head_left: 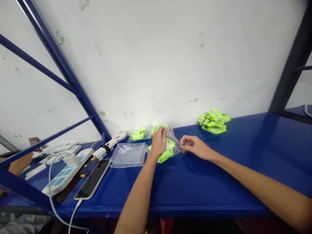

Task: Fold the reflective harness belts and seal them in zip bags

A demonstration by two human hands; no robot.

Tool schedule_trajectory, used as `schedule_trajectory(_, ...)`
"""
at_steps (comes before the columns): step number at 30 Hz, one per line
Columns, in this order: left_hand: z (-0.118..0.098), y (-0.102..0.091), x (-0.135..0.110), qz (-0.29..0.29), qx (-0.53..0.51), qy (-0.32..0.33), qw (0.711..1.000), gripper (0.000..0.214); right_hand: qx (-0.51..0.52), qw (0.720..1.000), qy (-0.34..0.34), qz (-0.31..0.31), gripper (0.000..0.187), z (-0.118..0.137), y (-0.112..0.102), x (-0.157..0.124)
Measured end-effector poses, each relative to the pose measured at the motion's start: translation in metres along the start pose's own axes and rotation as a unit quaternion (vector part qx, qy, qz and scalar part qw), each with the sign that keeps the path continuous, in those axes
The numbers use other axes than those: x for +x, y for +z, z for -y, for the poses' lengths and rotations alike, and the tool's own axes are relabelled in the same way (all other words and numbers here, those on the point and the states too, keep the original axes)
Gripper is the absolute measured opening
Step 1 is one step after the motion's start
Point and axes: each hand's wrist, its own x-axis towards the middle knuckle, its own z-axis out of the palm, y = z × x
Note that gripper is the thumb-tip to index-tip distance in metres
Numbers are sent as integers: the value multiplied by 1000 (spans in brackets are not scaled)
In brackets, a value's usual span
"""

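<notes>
A clear zip bag point(177, 148) with a red-lined seal lies tilted at the middle of the blue table, between my hands. Inside it is a bundled neon-yellow reflective strap point(168, 151). My left hand point(159, 140) is closed on the bag's upper left side, its fingertips near the seal. At the other end of the seal, my right hand point(195, 147) pinches the bag's edge with curled fingers. Behind them, against the wall, sit two bagged neon-yellow bundles point(138, 134), one partly hidden by my left hand. A loose heap of reflective straps point(214, 121) lies farther right.
Flat clear zip bags point(128, 154) lie left of my left hand. Beyond them are a white handheld fan point(110, 143), a charging phone point(94, 179) and a power strip point(67, 172) with cables. A blue metal frame point(73, 81) rises at left; another person's hand point(20, 164) shows behind it.
</notes>
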Motion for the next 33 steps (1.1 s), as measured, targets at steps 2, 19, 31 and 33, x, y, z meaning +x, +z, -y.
schedule_trajectory(2,0,0,0,1,0,-4,1000,22,-6,1000,3,6,18,1,-1,1)
schedule_trajectory(19,-2,1,0,14,9,3,1000,21,-119,993,-9,15,25,4,-7,-2)
schedule_trajectory(31,-1,2,0,17,-1,-4,1000,21,-59,998,16,36,31,-1,-8,-1)
schedule_trajectory(33,-1,2,0,17,0,-5,1000,21,-65,997,11,35,29,-1,-8,-2)
